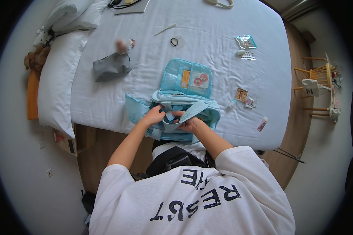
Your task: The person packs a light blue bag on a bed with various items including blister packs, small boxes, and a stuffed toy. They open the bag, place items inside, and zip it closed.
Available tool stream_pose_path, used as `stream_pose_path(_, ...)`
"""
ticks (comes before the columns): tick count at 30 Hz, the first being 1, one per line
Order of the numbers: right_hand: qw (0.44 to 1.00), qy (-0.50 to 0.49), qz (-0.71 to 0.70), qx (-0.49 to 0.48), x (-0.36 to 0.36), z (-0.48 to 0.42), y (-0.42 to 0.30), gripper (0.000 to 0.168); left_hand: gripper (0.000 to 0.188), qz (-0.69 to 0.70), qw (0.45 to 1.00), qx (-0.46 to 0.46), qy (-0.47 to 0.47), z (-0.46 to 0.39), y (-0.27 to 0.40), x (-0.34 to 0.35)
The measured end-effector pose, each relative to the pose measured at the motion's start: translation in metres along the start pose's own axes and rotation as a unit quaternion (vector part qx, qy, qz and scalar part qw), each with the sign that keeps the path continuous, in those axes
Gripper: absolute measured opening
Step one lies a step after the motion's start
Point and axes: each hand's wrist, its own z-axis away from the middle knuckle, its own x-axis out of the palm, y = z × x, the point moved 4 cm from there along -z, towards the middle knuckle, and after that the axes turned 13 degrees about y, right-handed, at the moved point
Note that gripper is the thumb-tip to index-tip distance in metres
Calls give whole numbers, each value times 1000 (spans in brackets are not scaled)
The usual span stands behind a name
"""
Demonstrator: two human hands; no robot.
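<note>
A light-blue travel toiletry bag (214,117) stands unzipped at the bed's near edge, its lid (172,72) folded back away from me. My left hand (154,116) is curled over the left side of the opening, thumb inward, gripping the fabric there. Under the wide carrying strap (195,111), my right hand (189,122) reaches into the bag with its fingers apart and partly hidden. A small pale-blue item (170,116) shows between both hands; whether either one holds it is unclear. Most of the contents are covered by the strap and hands.
Left of the bag lies a grey pouch (110,69). A cream tube (261,124), a small bottle (232,104), a brown palette-like box (241,95) and a blister pack (248,55) lie rightward. Farther back are a slim white stick (165,29) and a black hair tie (174,42).
</note>
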Motion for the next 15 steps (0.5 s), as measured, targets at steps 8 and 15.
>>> stream_pose_path(8,996,37,80,-14,6,-2,9,16,35,128,992,-21,4,5,-16,5)
stream_pose_path(15,997,70,15,17,8,8,9,33,23,151,987,5,54,12,-14,2)
